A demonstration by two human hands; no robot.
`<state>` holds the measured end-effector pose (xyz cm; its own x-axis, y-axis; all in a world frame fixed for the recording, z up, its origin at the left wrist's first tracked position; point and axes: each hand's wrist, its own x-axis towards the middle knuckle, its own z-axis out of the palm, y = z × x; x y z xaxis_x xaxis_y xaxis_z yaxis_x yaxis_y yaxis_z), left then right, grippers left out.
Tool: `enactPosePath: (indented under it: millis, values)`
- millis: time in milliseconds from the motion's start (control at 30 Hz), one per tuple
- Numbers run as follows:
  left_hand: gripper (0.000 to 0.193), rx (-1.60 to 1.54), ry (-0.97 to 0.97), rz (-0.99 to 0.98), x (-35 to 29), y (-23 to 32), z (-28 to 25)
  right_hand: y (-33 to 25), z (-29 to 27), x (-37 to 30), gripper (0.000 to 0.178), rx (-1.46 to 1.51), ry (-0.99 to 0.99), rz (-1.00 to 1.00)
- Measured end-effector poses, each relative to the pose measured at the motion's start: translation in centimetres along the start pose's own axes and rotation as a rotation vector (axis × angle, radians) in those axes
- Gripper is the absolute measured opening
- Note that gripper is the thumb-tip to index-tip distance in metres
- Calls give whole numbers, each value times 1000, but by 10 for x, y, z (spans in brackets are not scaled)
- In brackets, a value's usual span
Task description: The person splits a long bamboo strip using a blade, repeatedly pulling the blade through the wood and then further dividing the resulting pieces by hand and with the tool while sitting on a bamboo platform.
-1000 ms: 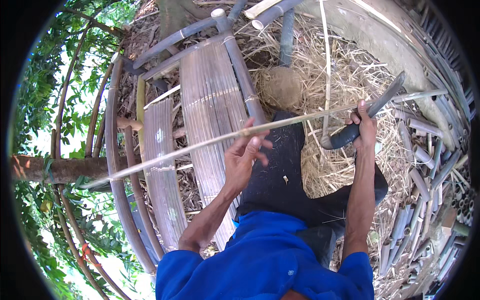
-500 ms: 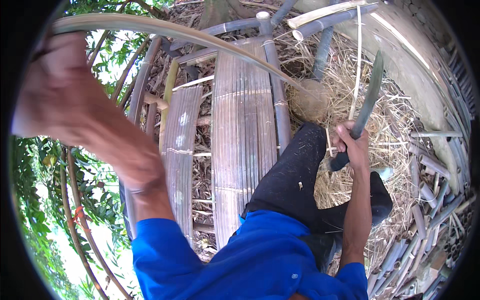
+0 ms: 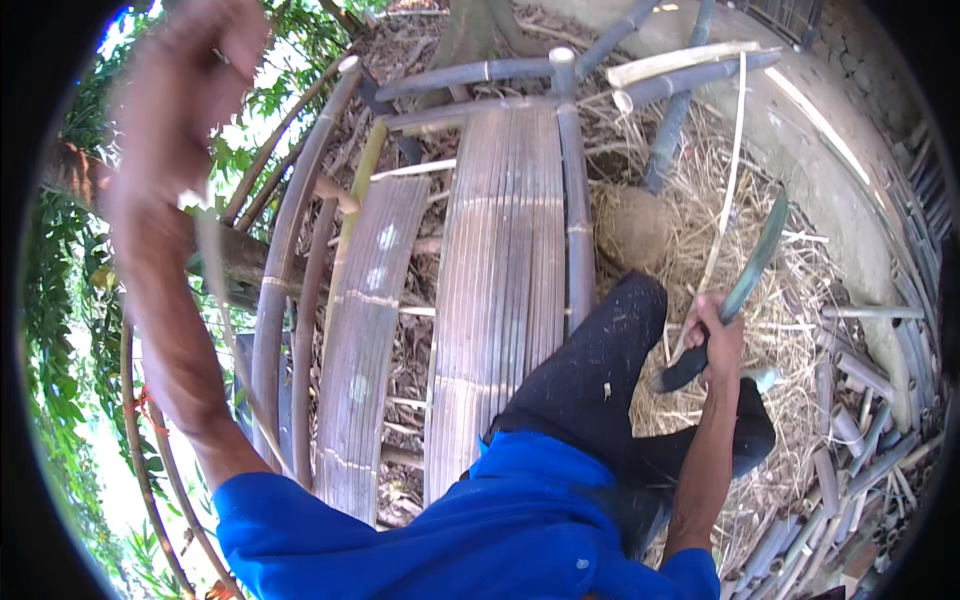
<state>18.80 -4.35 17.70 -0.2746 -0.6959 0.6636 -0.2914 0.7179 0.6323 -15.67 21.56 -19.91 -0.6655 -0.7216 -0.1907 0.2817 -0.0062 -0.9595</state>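
My right hand [image 3: 716,335] is closed round the dark handle of a machete [image 3: 757,255], its curved blade pointing up and away to the right. A thin pale bamboo strip [image 3: 731,165] runs down to the same hand; whether the fingers grip it too cannot be made out. Raised at the far left, my left hand [image 3: 190,95] is smeared by motion and its fingers do not show clearly. Below it, along the forearm, a blurred long thin strip [image 3: 225,300] slants down beside the bench.
Left of my legs stands a bamboo bench [image 3: 500,290] with pole rails [image 3: 578,210]. A round chopping block [image 3: 637,228] sits among straw-like shavings [image 3: 790,330]. Split bamboo [image 3: 690,78] lies on a rail at the back. Bamboo offcuts [image 3: 850,420] pile up at the right by a low wall [image 3: 840,180].
My left hand has swung up and away from the bench. The long strip beside it no longer arcs across to the block and now hangs at the left. The machete stays in my right hand.
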Motion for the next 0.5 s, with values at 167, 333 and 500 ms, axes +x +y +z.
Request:
enactPosePath:
  millis: [167, 333, 500]
  values:
    - [43, 132, -312, -470, -161, -115, 48, 2, -11, -2, 21, -38, 20, 6]
    - [44, 306, -213, -694, -322, -194, 47, 16, 10, -6, 22, -154, -37, 78]
    - [40, 344, -135, -736, -417, -193, 65, 40, 35, 4, 26, -184, -180, 184]
